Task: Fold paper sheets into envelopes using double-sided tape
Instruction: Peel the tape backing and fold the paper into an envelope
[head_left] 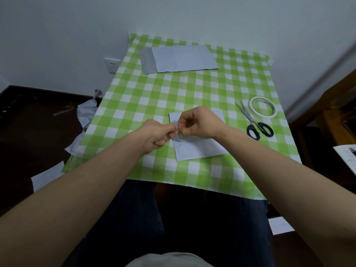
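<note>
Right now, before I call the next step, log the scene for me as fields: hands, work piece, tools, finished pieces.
left hand: fingers pinched at the left edge of the sheet
right hand: fingertips pinched right beside the left, likely picking at tape backing
paper sheet: partly folded, flat on the checked cloth
scissors: closed, right of the sheet
tape roll: flat, beside the scissors
folded envelope: far end of the cloth

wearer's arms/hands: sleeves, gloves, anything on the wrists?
No gloves: the left hand and right hand are both uncovered. No sleeves reach either forearm as far as the frame's lower edge. No watch, bracelet or ring is visible, and no cables or markings. The fingers are uncovered too.
</note>
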Tool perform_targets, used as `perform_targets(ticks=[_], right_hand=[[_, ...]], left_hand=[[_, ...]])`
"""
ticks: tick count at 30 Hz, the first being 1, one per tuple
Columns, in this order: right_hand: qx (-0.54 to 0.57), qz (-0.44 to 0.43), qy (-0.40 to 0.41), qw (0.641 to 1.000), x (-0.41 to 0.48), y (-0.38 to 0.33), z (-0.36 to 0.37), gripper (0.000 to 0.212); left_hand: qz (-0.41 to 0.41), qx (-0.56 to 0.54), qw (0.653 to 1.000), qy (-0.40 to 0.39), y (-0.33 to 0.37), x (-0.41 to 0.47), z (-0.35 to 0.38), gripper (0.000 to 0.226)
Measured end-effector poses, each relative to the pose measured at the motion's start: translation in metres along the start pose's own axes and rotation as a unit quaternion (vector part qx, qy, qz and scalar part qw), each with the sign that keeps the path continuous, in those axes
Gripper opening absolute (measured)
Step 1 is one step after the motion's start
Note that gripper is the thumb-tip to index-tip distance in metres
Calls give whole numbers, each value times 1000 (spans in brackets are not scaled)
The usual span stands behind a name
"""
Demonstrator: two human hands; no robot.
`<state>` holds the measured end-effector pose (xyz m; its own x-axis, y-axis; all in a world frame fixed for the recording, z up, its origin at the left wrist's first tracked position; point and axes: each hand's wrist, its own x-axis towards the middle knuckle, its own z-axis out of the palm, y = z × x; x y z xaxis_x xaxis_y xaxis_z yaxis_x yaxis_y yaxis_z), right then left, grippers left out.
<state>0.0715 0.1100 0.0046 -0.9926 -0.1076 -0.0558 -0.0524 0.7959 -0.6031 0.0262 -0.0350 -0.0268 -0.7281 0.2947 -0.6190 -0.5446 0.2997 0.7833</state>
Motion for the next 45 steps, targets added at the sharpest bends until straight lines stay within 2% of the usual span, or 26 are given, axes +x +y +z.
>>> perform_targets(ticks=[17, 21, 24, 26, 30, 36, 38, 40, 45], right_hand=[[40, -7, 7, 999, -8, 13, 3, 7], [64, 13, 1, 998, -9, 13, 2, 10], [128, 55, 3, 990, -10, 15, 1, 16], [184, 92, 20, 978, -9, 15, 0, 21], [280, 159, 60, 945, -8, 15, -4, 16], [320, 217, 99, 917, -10, 21, -7, 19], [353, 233, 123, 898, -12, 22, -8, 17], [413, 255, 159, 860, -12, 23, -10, 17], [592, 304, 221, 713, -11, 25, -13, 7]], left_hand=[[-4, 13, 1000, 5, 0, -2, -4, 18], [17, 86, 996, 20, 1, -1, -5, 15], [39, 150, 988, 26, 2, -2, -7, 19], [57, 188, 980, 30, 5, -4, -8, 23], [83, 281, 955, 48, 6, -6, -10, 21], [126, 346, 928, 57, 5, -3, -13, 27], [141, 355, 922, 54, 6, -3, -14, 22], [158, 362, 917, 52, 6, -3, -16, 14], [195, 395, 896, 59, 5, -5, -17, 16]])
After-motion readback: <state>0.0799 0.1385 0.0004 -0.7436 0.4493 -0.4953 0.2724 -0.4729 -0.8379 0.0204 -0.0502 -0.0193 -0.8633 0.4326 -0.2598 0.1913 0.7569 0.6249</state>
